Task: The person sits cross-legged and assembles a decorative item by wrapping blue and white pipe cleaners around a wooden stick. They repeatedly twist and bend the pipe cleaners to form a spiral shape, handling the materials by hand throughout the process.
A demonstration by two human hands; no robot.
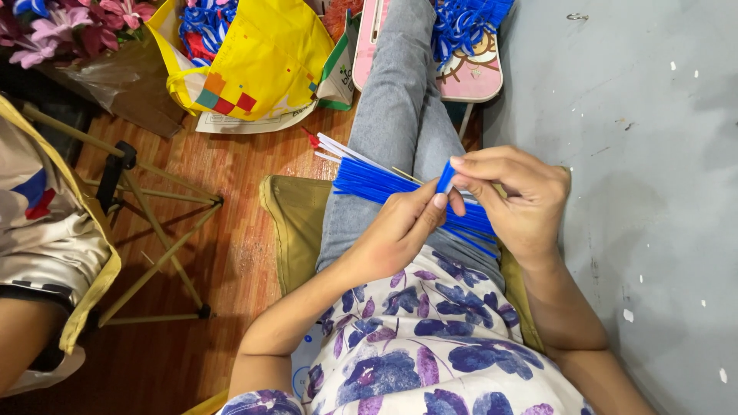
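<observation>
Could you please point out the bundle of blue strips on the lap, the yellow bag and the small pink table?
bundle of blue strips (369, 181): head view, fanned end left of the hands.
yellow bag (269, 54): head view, middle of its front.
small pink table (480, 77): head view, bare corner of the top.

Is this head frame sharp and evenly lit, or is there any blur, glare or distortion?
Head view: soft even light, no glare; left hand, right hand and blue strips are sharp; faint shadows on the grey wall; slight wide-angle stretch at the edges.
</observation>
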